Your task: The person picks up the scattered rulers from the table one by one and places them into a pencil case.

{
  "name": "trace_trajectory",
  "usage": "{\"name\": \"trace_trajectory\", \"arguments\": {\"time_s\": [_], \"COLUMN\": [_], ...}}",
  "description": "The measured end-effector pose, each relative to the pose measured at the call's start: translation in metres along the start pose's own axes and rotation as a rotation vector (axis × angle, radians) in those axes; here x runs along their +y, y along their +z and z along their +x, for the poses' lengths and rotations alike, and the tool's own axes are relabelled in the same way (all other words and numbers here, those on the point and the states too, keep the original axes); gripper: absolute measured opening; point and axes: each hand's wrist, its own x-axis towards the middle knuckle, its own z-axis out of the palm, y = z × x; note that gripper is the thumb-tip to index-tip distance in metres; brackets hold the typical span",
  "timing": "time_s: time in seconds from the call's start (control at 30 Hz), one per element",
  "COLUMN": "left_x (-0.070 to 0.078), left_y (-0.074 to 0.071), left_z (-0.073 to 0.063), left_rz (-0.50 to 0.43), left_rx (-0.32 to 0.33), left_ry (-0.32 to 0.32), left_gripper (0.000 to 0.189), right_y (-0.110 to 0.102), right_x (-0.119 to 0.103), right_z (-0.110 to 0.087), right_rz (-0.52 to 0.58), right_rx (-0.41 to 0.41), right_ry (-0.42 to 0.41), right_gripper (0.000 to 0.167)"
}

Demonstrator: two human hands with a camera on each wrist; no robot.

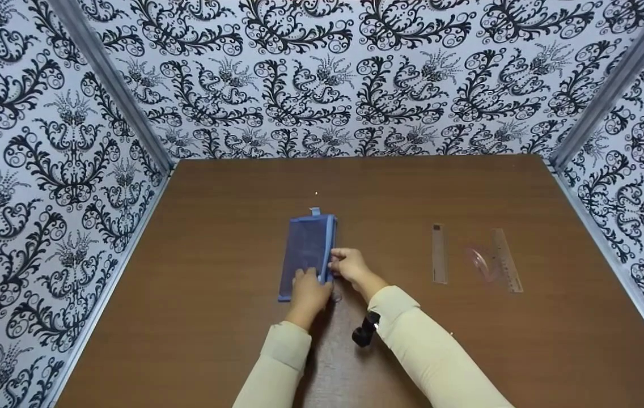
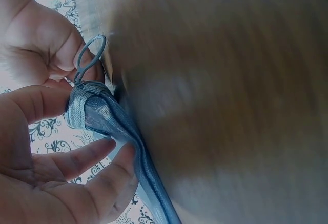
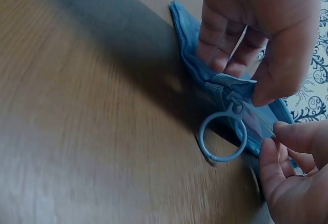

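Observation:
A blue mesh zipper pouch (image 1: 303, 243) lies on the table, its zipped edge on the right. My left hand (image 1: 309, 292) holds the pouch's near end, with the thumb by the zip end and fingers against the fabric. A ring-shaped zipper pull (image 3: 223, 137) hangs from that end. At the pouch's mouth, my right hand (image 1: 350, 265) has thumb and fingertips pinched on a thin see-through piece (image 3: 262, 124). Its kind cannot be told, as the fingers and pouch hide most of it. In the left wrist view, the right hand (image 2: 46, 42) sits behind the zipper pull.
To the right on the brown table (image 1: 231, 226) lie a clear ruler (image 1: 439, 255), a pinkish clear curved piece (image 1: 479, 263) and another clear ruler (image 1: 507, 260). A small blue tab (image 1: 315, 211) sticks out at the pouch's far end. Patterned walls (image 1: 322, 73) border the table.

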Motion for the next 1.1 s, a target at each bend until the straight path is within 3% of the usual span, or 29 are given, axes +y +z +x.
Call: {"name": "trace_trajectory", "arguments": {"time_s": [0.07,0.2,0.27,0.33,0.43,0.53,0.6,0.67,0.83,0.9,0.97,1.1], "left_x": [-0.001,-0.001,-0.001,-0.001,-0.001,-0.001,-0.001,-0.002,-0.002,-0.002,-0.002,-0.002], "left_y": [0.001,0.001,0.001,0.001,0.001,0.001,0.001,0.001,0.001,0.001,0.002,0.002], "left_z": [0.001,0.0,0.0,0.0,0.0,0.0,0.0,0.0,0.001,0.001,0.001,0.001], "left_rz": [0.007,0.002,-0.001,-0.004,-0.01,-0.016,-0.02,-0.023,-0.023,-0.02,-0.015,-0.015], "left_rx": [0.009,0.011,0.011,0.014,0.024,0.029,0.026,0.021,0.019,0.027,0.037,0.046], "left_ry": [0.005,0.003,0.003,0.006,0.014,0.014,0.01,0.005,0.003,0.007,0.013,0.022], "left_gripper": [0.051,0.05,0.05,0.05,0.049,0.049,0.049,0.05,0.051,0.051,0.049,0.048], "right_y": [0.002,0.001,0.004,0.007,0.014,0.024,0.027,0.025,0.009,0.006,0.005,0.006], "right_x": [-0.002,0.028,0.011,-0.02,-0.092,-0.166,-0.183,-0.164,-0.026,0.009,0.033,0.047], "right_z": [-0.002,0.022,0.007,-0.02,-0.083,-0.144,-0.158,-0.141,-0.028,0.002,0.025,0.04], "right_rz": [-0.01,0.009,0.002,-0.012,-0.037,-0.075,-0.079,-0.074,-0.006,-0.004,-0.014,-0.025], "right_rx": [0.007,0.001,0.0,0.0,-0.009,0.014,0.019,0.008,-0.052,-0.047,-0.042,-0.012], "right_ry": [-0.002,-0.034,-0.034,-0.036,-0.043,0.004,0.019,0.015,-0.057,-0.03,-0.019,0.003], "right_gripper": [0.053,0.045,0.039,0.035,0.031,0.033,0.035,0.038,0.044,0.047,0.048,0.049]}}
